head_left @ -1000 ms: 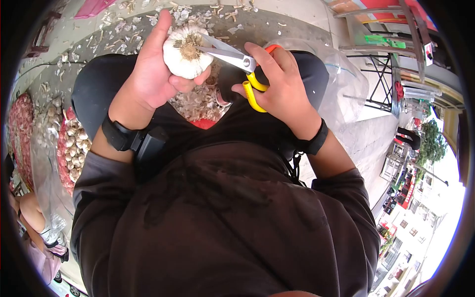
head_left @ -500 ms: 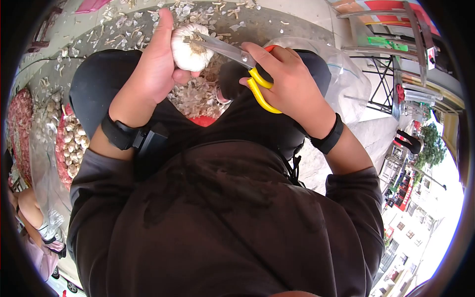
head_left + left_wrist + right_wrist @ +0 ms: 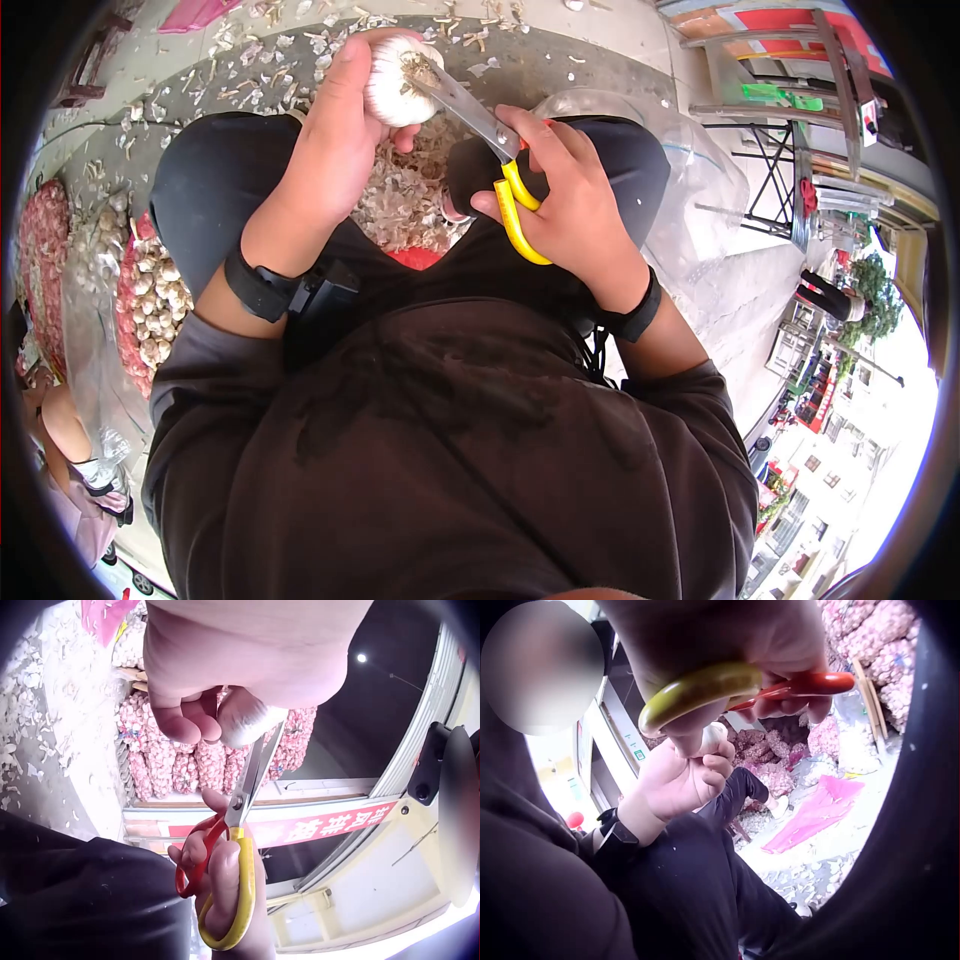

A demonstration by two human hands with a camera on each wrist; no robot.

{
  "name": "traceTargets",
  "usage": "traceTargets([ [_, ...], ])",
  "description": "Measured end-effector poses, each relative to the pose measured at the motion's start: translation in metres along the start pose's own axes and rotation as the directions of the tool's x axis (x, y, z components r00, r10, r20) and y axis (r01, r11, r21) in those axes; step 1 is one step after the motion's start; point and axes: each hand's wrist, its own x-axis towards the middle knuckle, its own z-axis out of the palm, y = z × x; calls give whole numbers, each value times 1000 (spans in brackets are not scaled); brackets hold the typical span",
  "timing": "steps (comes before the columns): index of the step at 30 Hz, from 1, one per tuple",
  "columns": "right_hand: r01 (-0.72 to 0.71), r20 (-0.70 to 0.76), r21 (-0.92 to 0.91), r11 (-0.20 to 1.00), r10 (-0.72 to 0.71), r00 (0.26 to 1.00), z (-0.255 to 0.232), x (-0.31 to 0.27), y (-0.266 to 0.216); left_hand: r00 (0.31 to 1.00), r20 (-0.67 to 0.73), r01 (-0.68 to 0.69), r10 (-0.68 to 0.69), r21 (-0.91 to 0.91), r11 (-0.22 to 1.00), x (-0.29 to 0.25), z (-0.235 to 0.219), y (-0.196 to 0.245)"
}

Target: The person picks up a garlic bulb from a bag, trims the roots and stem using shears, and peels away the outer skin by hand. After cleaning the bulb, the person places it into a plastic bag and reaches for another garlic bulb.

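A white garlic bulb (image 3: 393, 95) sits in my left hand (image 3: 335, 150), fingers curled around it. Its brown root end faces right, toward the scissors (image 3: 478, 118). My right hand (image 3: 580, 205) grips those scissors, which have one yellow and one red handle. The blade tips reach the root end. In the left wrist view, the blades (image 3: 253, 780) stand slightly apart beside the bulb (image 3: 244, 724), partly covered by my left hand (image 3: 247, 652). The right wrist view shows my thumb through the yellow handle (image 3: 697, 691) and the bulb (image 3: 714, 737) beyond it.
Garlic skins and scraps (image 3: 400, 205) lie in a heap between my knees, with more strewn over the floor (image 3: 300, 65). A red net sack of garlic bulbs (image 3: 155, 305) stands on my left. Clear plastic sheeting (image 3: 695, 180) spreads by my right knee.
The scissor blades, spread apart a second ago, have come nearly together at the root end. My left hand has shifted right with the bulb, which has turned slightly.
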Motion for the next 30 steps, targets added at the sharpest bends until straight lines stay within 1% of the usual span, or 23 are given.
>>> traceTargets([
  [3,27,8,-125,992,-26,1000,-10,2,-6,999,38,-4,5,-28,1000,-1,-2,-1],
  [6,28,52,-129,991,-22,998,-12,2,-3,997,52,-61,60,24,998,0,-2,-4],
  [9,57,24,-136,989,-54,998,-9,0,3,995,85,-44,44,2,999,0,-5,-5],
  [12,35,0,-106,994,-35,999,-4,-4,5,996,87,12,-10,-19,1000,1,-7,-7],
  [15,-1,-38,-123,992,-4,999,2,-9,3,995,88,39,-37,-19,999,-2,-4,-7],
  [18,-4,-82,-144,990,-8,997,10,-13,11,996,83,35,-35,4,999,-2,-1,-11],
  [21,44,-111,-139,989,-59,992,14,-13,20,993,96,43,-62,182,982,-1,-4,-9],
  [22,-74,-29,-116,990,72,997,10,-14,17,994,112,-9,-17,234,972,-1,-3,-10],
  [23,-193,55,-102,976,200,978,5,-13,10,991,130,-62,26,285,956,-2,-1,-11],
  [24,-309,139,-100,946,321,937,2,-12,6,986,151,-117,70,333,936,-2,1,-11],
  [27,-432,134,196,880,412,901,5,-10,6,985,163,-88,59,177,980,-6,10,-12],
  [30,-348,-29,141,927,355,934,6,-12,9,976,208,69,-65,-9,998,0,-2,-6],
])
